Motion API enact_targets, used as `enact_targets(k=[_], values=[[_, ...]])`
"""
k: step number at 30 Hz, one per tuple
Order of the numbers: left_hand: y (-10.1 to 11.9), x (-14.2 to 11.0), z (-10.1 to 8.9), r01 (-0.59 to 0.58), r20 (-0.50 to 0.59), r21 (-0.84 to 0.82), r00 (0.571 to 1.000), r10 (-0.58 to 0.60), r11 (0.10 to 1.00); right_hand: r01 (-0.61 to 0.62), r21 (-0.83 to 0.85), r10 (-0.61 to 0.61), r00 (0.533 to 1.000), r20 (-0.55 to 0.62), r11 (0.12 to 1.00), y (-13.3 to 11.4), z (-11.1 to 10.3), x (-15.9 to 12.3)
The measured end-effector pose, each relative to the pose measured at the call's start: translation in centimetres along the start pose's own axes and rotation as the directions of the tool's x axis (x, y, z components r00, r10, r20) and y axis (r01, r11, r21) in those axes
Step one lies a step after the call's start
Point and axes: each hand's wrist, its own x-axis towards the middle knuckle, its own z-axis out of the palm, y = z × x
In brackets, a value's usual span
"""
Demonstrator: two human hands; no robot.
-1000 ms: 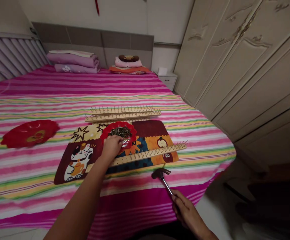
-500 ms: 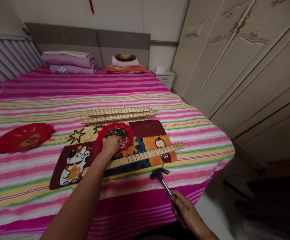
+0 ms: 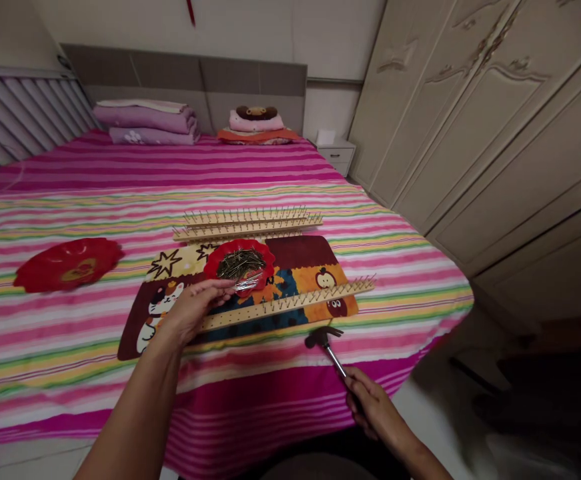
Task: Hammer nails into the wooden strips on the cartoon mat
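My left hand [image 3: 196,305] pinches several nails [image 3: 246,285], their shiny ends pointing right over the near rim of a red scalloped bowl [image 3: 212,265]. Inside the bowl lies a heap of nails [image 3: 240,262]. Just in front of that hand, a wooden strip [image 3: 285,305] crosses a patterned mat [image 3: 300,253]. Nails stand up along the strip's right part, while its left part shows bare holes. Past the bed's near edge, my right hand [image 3: 373,400] is closed round the handle of a claw hammer [image 3: 326,339], its head close to the mat's front edge.
Behind the bowl lie wooden strips [image 3: 247,230] bristling with upright nails. A red scalloped tray [image 3: 35,273] sits at left on the striped bedspread [image 3: 400,267]. Folded bedding [image 3: 145,120] is stacked by the headboard, and a wardrobe [image 3: 475,113] stands at right.
My left hand has come out of the bowl, back and to the left, with nails between its fingers. The hammer stays in my right hand, nearly unmoved; the view has shifted slightly.
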Motion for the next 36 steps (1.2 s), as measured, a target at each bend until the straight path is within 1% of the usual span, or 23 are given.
enact_targets(k=[3,5,7,9,13,16,21,25,30,32,34,36], values=[[-0.4,-1.7,-0.5,0.067,0.047,-0.117,0.997,-0.062,0.991,0.000,-0.009,0.000,1.000,-0.003,1.000,0.0,0.0,0.0],[-1.0,-2.4,-0.3,0.109,0.064,-0.150,0.993,-0.101,0.983,-0.012,-0.023,0.011,1.000,-0.009,1.000,-0.1,0.0,-0.1],[-1.7,-2.6,0.2,0.121,0.057,-0.150,0.992,-0.114,0.981,-0.015,-0.039,0.015,1.000,-0.013,0.999,-0.1,0.0,-0.1],[-2.6,-2.3,0.9,0.095,0.027,-0.123,0.995,-0.092,0.988,-0.009,-0.044,0.009,1.000,-0.008,0.999,-0.1,-0.1,-0.1],[-4.4,-1.2,2.5,-0.007,-0.074,-0.048,0.997,0.004,0.999,0.002,-0.037,-0.002,1.000,0.010,0.999,0.1,-0.1,-0.1],[-5.3,-0.6,3.5,-0.038,-0.102,-0.006,0.994,0.037,0.999,0.003,-0.040,-0.002,1.000,0.021,0.999,0.1,-0.2,-0.1],[-5.5,-0.4,4.0,-0.058,-0.100,0.132,0.992,0.072,0.990,-0.009,-0.039,0.009,1.000,0.001,0.999,-0.1,-0.1,-0.2],[-5.4,-0.3,4.2,-0.084,-0.092,0.268,0.989,0.112,0.960,-0.009,-0.030,0.009,1.000,-0.001,1.000,-0.2,-0.1,-0.2],[-5.6,-0.1,4.4,-0.141,-0.069,0.342,0.982,0.174,0.929,-0.003,-0.013,0.003,1.000,0.005,1.000,-0.1,-0.1,-0.2],[-5.6,-0.1,4.6,-0.174,-0.062,0.431,0.973,0.221,0.885,0.006,-0.007,-0.006,1.000,-0.004,1.000,-0.1,0.1,-0.4],[-5.6,-0.2,4.7,-0.219,-0.050,0.540,0.956,0.291,0.812,0.022,-0.001,-0.022,1.000,-0.014,1.000,-0.3,0.4,-0.9],[-5.6,-0.2,4.7,-0.257,-0.034,0.606,0.937,0.348,0.753,0.056,-0.007,-0.056,0.998,-0.002,0.998,-0.8,1.0,-1.4]])
